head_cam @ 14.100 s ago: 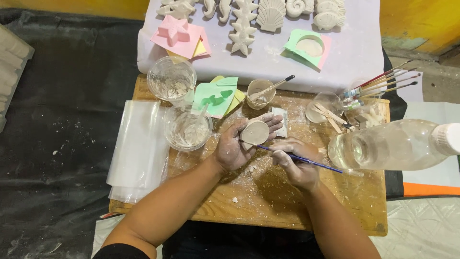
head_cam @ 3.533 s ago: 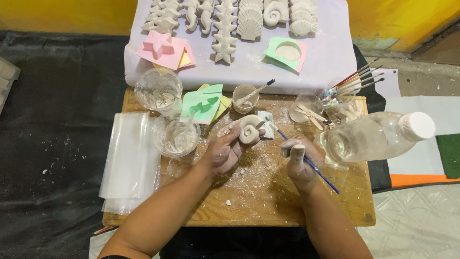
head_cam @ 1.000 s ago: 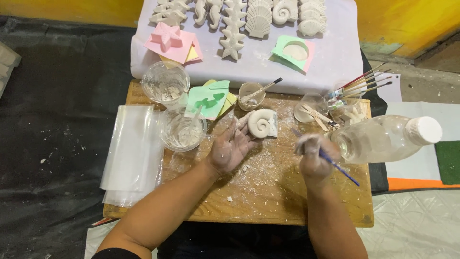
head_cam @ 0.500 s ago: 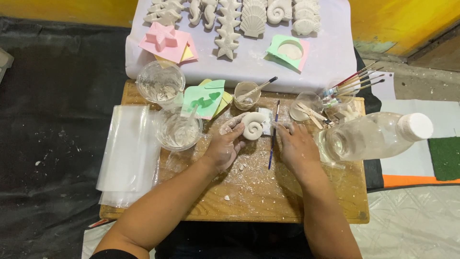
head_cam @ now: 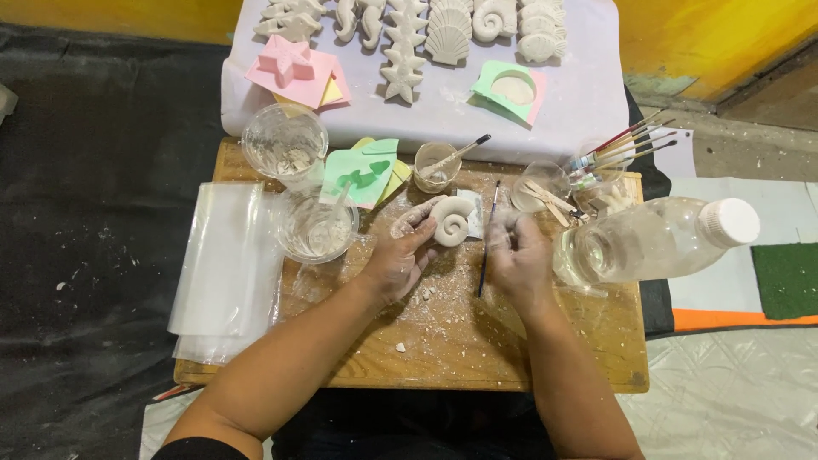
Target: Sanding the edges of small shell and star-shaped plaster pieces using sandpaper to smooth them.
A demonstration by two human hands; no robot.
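Wooden board (head_cam: 443, 341): left hand (head_cam: 399, 255) grips one spiral shell cast (head_cam: 452, 220); right hand (head_cam: 518, 251) loosely curled, empty; one brush (head_cam: 487, 243) between hands.

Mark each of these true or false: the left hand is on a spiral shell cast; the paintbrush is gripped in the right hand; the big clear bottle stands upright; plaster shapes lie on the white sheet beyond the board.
1. The left hand is on a spiral shell cast. True.
2. The paintbrush is gripped in the right hand. False: it lies on the wooden board just beside that hand, with no fingers closed round it.
3. The big clear bottle stands upright. False: it lies on its side, white cap to the right.
4. Plaster shapes lie on the white sheet beyond the board. True.
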